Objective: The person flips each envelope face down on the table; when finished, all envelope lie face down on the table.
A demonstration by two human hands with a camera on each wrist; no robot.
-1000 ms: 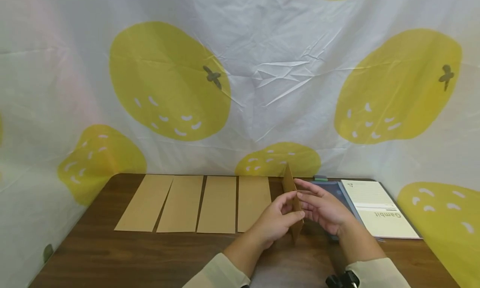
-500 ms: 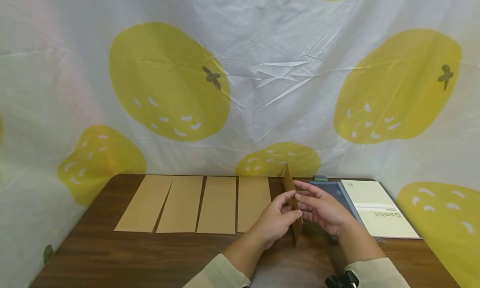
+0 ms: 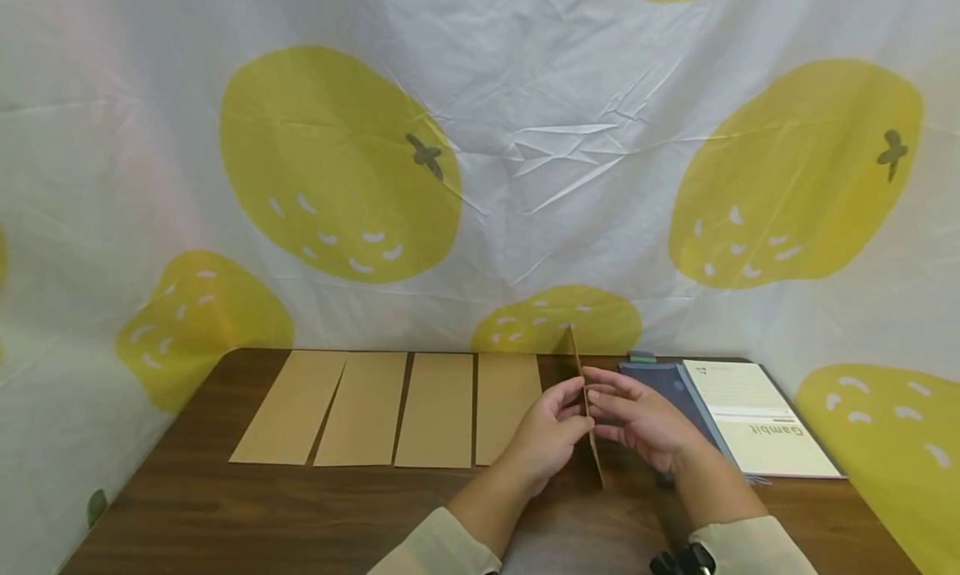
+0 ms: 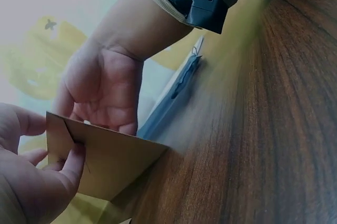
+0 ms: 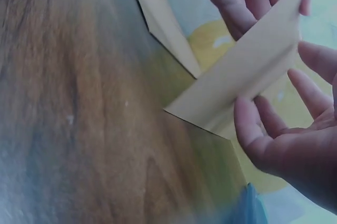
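A thin brown kraft-paper card (image 3: 597, 467) stands on its long edge between the two hands, seen almost edge-on from the head. My left hand (image 3: 546, 432) holds it by the upper edge; in the left wrist view, the left thumb (image 4: 76, 161) lies on the near face beside a dark line across the card. On the opposite face, my right hand (image 3: 647, 421) has its spread fingertips right at the paper. From the right wrist, the card's (image 5: 237, 71) broad, lightly creased face shows, with the left fingers partly hidden behind it.
Several similar brown cards lie flat in a row, among them one at the far left (image 3: 281, 408). A notepad marked "Gambit" (image 3: 757, 437) rests on the right, overlapping a blue folder (image 3: 663, 379). Behind the dark wooden table (image 3: 300, 525) hangs a patterned curtain (image 3: 570, 225).
The card has turned slightly, from showing some of its face to nearly edge-on. Both hands have shifted a little to the left with it.
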